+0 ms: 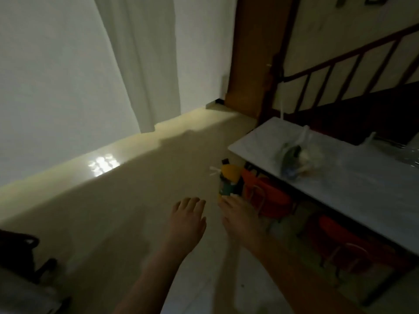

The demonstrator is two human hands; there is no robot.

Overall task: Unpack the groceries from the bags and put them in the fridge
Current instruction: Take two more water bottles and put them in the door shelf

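The room is dim and the picture is blurred. A clear plastic bag [294,155] with greenish and pale items lies on the grey table [362,184] at the right. A second clear bag [374,141] shows at the table's far edge. Beside the table's near corner is a tied bag or pack with yellow and green contents [227,180]. My right hand [240,218] reaches its fingertips to the lower edge of that pack; the grip is not clear. Left of it, my left hand [188,216] is held out palm down, fingers apart, holding nothing. No fridge is in view.
Red stools [272,196] stand tucked under the table. A white curtain [147,64] hangs at the back, with a wooden door [251,53] and a stair railing [340,71] to its right. A dark object [25,252] sits at the lower left on the pale floor [113,211].
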